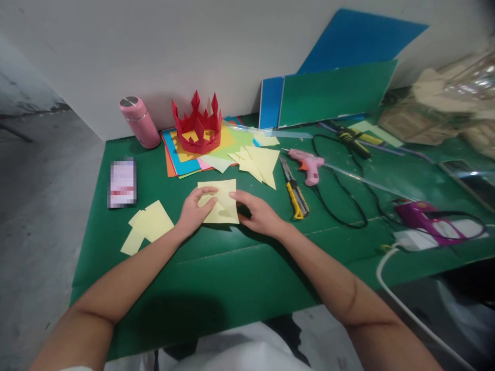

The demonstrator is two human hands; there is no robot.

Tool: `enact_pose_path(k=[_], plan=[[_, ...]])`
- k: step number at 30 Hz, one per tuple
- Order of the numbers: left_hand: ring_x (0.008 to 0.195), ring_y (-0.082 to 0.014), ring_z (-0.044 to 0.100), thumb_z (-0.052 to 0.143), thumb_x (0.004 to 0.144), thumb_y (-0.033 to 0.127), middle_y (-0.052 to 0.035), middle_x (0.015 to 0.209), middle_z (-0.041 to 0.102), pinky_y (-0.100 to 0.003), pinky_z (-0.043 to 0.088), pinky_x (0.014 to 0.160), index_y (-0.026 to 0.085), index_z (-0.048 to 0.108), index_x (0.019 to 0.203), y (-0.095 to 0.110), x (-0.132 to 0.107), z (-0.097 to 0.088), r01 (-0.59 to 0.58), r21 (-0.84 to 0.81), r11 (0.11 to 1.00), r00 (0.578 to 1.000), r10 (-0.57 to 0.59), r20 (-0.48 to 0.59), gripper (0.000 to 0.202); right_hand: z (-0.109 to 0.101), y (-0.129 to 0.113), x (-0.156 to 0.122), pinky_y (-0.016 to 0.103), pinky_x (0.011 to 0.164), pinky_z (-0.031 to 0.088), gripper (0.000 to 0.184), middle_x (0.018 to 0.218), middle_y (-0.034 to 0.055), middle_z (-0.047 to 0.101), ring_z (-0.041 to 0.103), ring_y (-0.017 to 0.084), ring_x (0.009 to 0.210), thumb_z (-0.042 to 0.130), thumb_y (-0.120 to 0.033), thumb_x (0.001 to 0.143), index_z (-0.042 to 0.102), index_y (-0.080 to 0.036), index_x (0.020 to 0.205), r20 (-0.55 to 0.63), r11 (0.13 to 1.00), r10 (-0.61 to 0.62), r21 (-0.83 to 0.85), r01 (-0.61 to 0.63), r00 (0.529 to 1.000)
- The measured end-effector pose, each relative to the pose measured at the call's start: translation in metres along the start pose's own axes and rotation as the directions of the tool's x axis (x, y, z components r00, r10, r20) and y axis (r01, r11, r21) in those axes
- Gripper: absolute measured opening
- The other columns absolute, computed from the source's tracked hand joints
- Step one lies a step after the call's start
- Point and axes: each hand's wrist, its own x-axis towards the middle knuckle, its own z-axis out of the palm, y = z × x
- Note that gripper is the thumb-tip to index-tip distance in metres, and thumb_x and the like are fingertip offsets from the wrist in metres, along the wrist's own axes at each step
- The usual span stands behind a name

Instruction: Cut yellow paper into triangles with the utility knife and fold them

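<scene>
Between my two hands is a square sheet of pale yellow paper (226, 206), raised slightly over the green table. My left hand (195, 208) pinches its left side, the thumb lying across the front. At the right edge, my right hand (259, 211) has its thumb and fingers around the border of the sheet. Several more yellow paper pieces (158, 219) lie to the left of my left hand. Beyond my right hand, folded yellow paper triangles (266, 162) rest in a loose pile. A red paper crown (201, 136) stands behind on coloured sheets (183, 166).
A yellow utility knife (296, 193) and a pink glue gun (309, 165) with a black cord lie to the right. A power strip (417, 239) sits at far right. A pink bottle (141, 123) and a phone (122, 183) are at left. Green and blue boards (332, 95) lean against the wall.
</scene>
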Motion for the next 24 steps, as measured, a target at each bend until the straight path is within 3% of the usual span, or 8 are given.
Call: enact_pose_path(k=[4,10,14,17,20,24], plan=[[0.108,-0.0214,0.062,0.067,0.079,0.03,-0.0067,0.113,0.068,-0.04,0.046,0.101,0.02,0.065,0.107,0.0048,-0.0013,-0.0023,-0.041,-0.001,0.999,0.998,0.041,0.041,0.03,-0.0042,0.0,0.0021,0.037,0.079,0.052,0.048,0.108,0.0083,0.068,0.063,0.023,0.096,0.05,-0.012,0.086,0.056,-0.029,0.131,0.098,0.995,0.023,-0.103,-0.013,0.995],[0.104,-0.0205,0.063,0.064,0.083,0.039,-0.0093,0.112,0.068,-0.037,0.047,0.098,0.019,0.067,0.107,0.0039,-0.0046,-0.0008,-0.054,-0.135,0.989,0.993,0.067,0.094,0.032,-0.0038,-0.0004,0.0044,0.035,0.082,0.052,0.021,0.106,0.0059,0.072,0.065,0.02,0.094,0.06,-0.027,0.087,0.074,-0.029,0.102,-0.065,0.99,0.113,0.096,-0.106,0.991],[0.1,-0.0204,0.064,0.053,0.087,0.058,-0.0099,0.108,0.069,-0.036,0.049,0.093,0.02,0.07,0.104,0.0047,-0.0053,-0.0018,-0.066,-0.227,0.972,0.987,0.097,0.13,0.045,-0.0044,-0.0024,0.0072,0.035,0.08,0.053,0.014,0.093,0.0045,0.074,0.067,0.02,0.086,0.068,-0.036,0.081,0.077,-0.027,0.085,-0.142,0.922,0.316,0.281,-0.268,0.938],[0.095,-0.0217,0.066,0.055,0.078,0.072,-0.0112,0.103,0.071,-0.035,0.052,0.088,0.019,0.071,0.1,0.0044,-0.005,-0.0009,-0.133,-0.289,0.948,0.974,0.18,0.141,0.06,-0.0041,-0.0037,0.0091,0.034,0.077,0.054,0.018,0.092,0.0053,0.074,0.068,0.02,0.082,0.071,-0.04,0.076,0.077,-0.023,0.081,-0.159,0.835,0.451,0.423,-0.353,0.878],[0.09,-0.021,0.067,0.068,0.072,0.064,-0.0104,0.098,0.071,-0.033,0.054,0.079,0.018,0.071,0.093,0.004,-0.0052,0.0022,-0.158,-0.251,0.955,0.978,0.188,0.096,0.051,-0.0037,-0.0045,0.0102,0.032,0.071,0.054,0.021,0.086,0.0059,0.074,0.068,0.019,0.077,0.072,-0.041,0.074,0.076,-0.021,0.077,-0.148,0.783,0.526,0.468,-0.41,0.837],[0.077,-0.0163,0.065,0.073,0.074,0.045,-0.0065,0.09,0.071,-0.027,0.053,0.064,0.018,0.068,0.081,0.0052,-0.0058,0.0048,-0.122,-0.123,0.985,0.992,0.118,-0.041,0.028,-0.0036,-0.0061,0.0102,0.031,0.069,0.052,0.022,0.083,0.0059,0.073,0.066,0.019,0.075,0.072,-0.041,0.073,0.074,-0.019,0.073,-0.14,0.792,0.531,0.432,-0.431,0.836]])
